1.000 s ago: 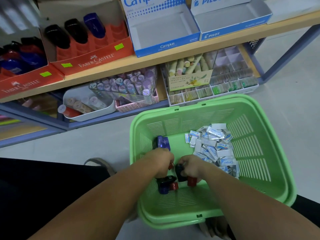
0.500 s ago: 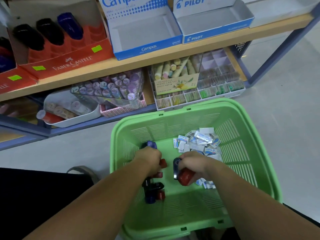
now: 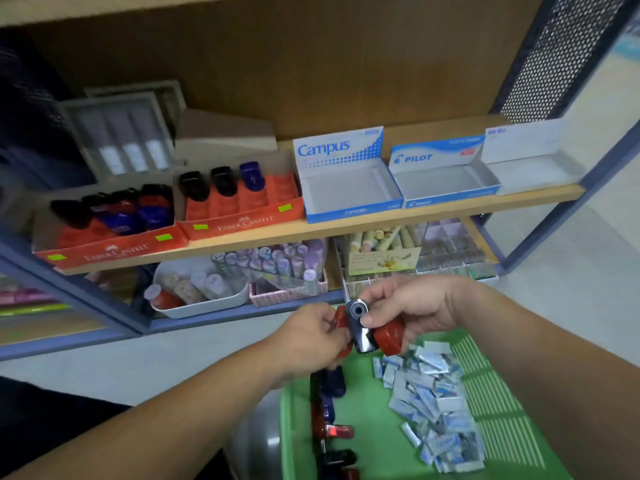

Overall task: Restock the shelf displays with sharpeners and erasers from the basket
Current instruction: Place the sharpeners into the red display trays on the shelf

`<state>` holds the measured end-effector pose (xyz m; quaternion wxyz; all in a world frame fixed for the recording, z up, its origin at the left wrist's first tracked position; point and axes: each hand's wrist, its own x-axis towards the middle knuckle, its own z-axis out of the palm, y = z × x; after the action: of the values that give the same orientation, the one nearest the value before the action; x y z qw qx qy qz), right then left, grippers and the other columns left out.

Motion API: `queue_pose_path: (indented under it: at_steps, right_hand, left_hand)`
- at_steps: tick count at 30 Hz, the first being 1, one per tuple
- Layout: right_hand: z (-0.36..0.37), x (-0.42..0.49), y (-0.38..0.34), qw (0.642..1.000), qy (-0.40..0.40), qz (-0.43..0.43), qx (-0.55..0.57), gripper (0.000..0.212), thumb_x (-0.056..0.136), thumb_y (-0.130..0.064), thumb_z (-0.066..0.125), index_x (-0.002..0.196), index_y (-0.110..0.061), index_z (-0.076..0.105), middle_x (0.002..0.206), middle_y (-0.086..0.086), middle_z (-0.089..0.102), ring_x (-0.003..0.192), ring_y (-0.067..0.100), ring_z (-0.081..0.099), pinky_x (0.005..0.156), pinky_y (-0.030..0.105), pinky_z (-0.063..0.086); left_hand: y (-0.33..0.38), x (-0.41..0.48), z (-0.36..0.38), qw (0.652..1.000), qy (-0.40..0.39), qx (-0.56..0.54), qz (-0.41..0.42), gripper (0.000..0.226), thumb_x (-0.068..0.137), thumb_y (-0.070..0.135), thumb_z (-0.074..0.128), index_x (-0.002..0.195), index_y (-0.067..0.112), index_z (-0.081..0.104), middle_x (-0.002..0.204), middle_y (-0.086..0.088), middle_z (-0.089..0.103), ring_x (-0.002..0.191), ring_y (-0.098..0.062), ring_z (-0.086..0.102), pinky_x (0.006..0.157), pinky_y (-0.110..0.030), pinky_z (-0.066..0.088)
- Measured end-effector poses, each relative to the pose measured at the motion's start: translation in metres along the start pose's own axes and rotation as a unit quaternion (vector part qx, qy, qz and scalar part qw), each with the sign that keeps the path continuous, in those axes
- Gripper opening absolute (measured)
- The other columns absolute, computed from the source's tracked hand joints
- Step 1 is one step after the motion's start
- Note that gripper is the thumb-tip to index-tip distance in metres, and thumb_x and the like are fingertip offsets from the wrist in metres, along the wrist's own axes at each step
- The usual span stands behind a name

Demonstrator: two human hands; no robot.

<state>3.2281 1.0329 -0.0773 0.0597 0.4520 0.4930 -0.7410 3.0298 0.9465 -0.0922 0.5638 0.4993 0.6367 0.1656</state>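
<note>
Both grips are loaded. Right hand [image 3: 419, 306] pinches a sharpener [image 3: 360, 329] with a dark glossy body, round hole facing the camera and a red end. Thumb is on the front face, fingers curled behind. Left hand [image 3: 308, 337] pinches a red sharpener [image 3: 340, 318] that touches the first one between the two grips. Can't tell if the right grip holds one unit or two.

Directly under the grips is the green basket [image 3: 377, 445]. Spare sharpeners [image 3: 327, 410] lie along its left side, below the left grip. The loose pile of wrapped erasers [image 3: 433, 407] is below the right grip.

Up and left of the grips, on the shelf [image 3: 311, 233], is the near Faber-Castell tray [image 3: 242, 221]. Three stocked sharpeners [image 3: 223, 180] stand in it, with orange slots showing to their right. The second Faber-Castell tray [image 3: 114, 249] is further left and fuller. Campus box [image 3: 346, 188] is straight above the grips, Pilot box [image 3: 446, 181] up and right. Those are likely for the erasers.

My read of the step: carry these to the near tray's open slots. To do it well:
- Part the two pieces first, one per grip.
- Seat one hand at a time, since the slots are adjacent.
- Match the orientation of the standing ones and push down until seated.
- Come in from the right end and stay off the standing row.
- The shells look slick and the pinch shallow, so deepen it before reaching over the floor gap.
</note>
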Motion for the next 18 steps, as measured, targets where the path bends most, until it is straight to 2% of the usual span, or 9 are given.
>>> queue_pose_path:
  at_steps: [3,6,8,11,13,14,16,18]
  right_hand:
    - [0.015,-0.013,-0.047,0.998,0.028,-0.03,-0.048,0.026,0.082,-0.012,0.08,0.104,-0.017,0.067,0.096,0.012,0.072,0.082,0.027,0.07,0.059,0.034,0.058]
    - [0.038,-0.02,-0.089,0.98,0.133,-0.112,-0.093,0.021,0.086,-0.009,0.079,0.097,-0.016,0.064,0.076,0.003,0.068,0.063,0.02,0.065,0.052,0.03,0.052]
    - [0.058,-0.02,-0.118,0.958,0.203,-0.188,-0.074,0.02,0.087,-0.009,0.078,0.098,-0.014,0.062,0.067,0.0,0.062,0.056,0.018,0.059,0.048,0.027,0.048]
    - [0.082,-0.018,-0.147,0.935,0.232,-0.267,-0.007,0.015,0.09,-0.008,0.075,0.1,-0.012,0.065,0.067,0.0,0.06,0.053,0.013,0.055,0.049,0.027,0.044]
    - [0.087,-0.02,-0.155,0.935,0.226,-0.272,0.027,0.013,0.091,-0.006,0.073,0.1,-0.011,0.065,0.067,0.0,0.062,0.051,0.011,0.057,0.048,0.027,0.046]
    - [0.086,-0.021,-0.156,0.936,0.227,-0.267,0.035,0.012,0.091,-0.006,0.074,0.099,-0.011,0.066,0.068,0.002,0.062,0.051,0.011,0.058,0.047,0.027,0.046]
    - [0.077,-0.02,-0.156,0.932,0.256,-0.254,0.038,0.012,0.09,-0.008,0.075,0.097,-0.012,0.066,0.072,0.006,0.063,0.051,0.013,0.058,0.046,0.027,0.046]
    - [0.067,-0.015,-0.154,0.919,0.301,-0.249,0.058,0.011,0.091,-0.008,0.074,0.098,-0.011,0.066,0.074,0.009,0.066,0.049,0.016,0.061,0.044,0.026,0.044]
  left_hand:
    - [0.024,-0.024,-0.043,0.999,-0.003,-0.02,0.036,0.011,0.093,0.002,0.067,0.101,0.009,0.063,0.071,-0.002,0.066,0.065,-0.018,0.064,0.073,-0.034,0.058]
    - [0.045,-0.038,-0.083,0.999,0.016,0.003,0.051,0.013,0.09,0.002,0.07,0.099,0.009,0.063,0.072,-0.003,0.066,0.064,-0.015,0.065,0.067,-0.027,0.058]
    - [0.058,-0.042,-0.108,0.997,0.039,0.011,0.071,0.015,0.087,0.002,0.073,0.096,0.006,0.062,0.069,-0.006,0.066,0.058,-0.013,0.064,0.059,-0.026,0.056]
    - [0.072,-0.041,-0.143,0.991,0.086,0.042,0.095,0.019,0.08,-0.002,0.074,0.095,0.006,0.065,0.063,-0.002,0.066,0.051,-0.011,0.062,0.052,-0.024,0.052]
    - [0.078,-0.04,-0.164,0.99,0.092,0.046,0.095,0.021,0.078,0.0,0.077,0.095,0.01,0.069,0.069,-0.003,0.07,0.059,-0.014,0.065,0.059,-0.031,0.059]
    - [0.079,-0.038,-0.174,0.989,0.101,0.049,0.094,0.021,0.078,0.002,0.079,0.094,0.011,0.07,0.07,-0.003,0.071,0.061,-0.014,0.065,0.061,-0.031,0.057]
    - [0.081,-0.03,-0.191,0.985,0.135,0.061,0.087,0.02,0.077,0.01,0.083,0.092,0.013,0.071,0.072,-0.002,0.069,0.062,-0.014,0.063,0.059,-0.03,0.054]
    - [0.083,-0.019,-0.206,0.98,0.168,0.072,0.08,0.022,0.075,0.017,0.087,0.091,0.017,0.072,0.08,-0.005,0.07,0.067,-0.016,0.065,0.063,-0.036,0.057]
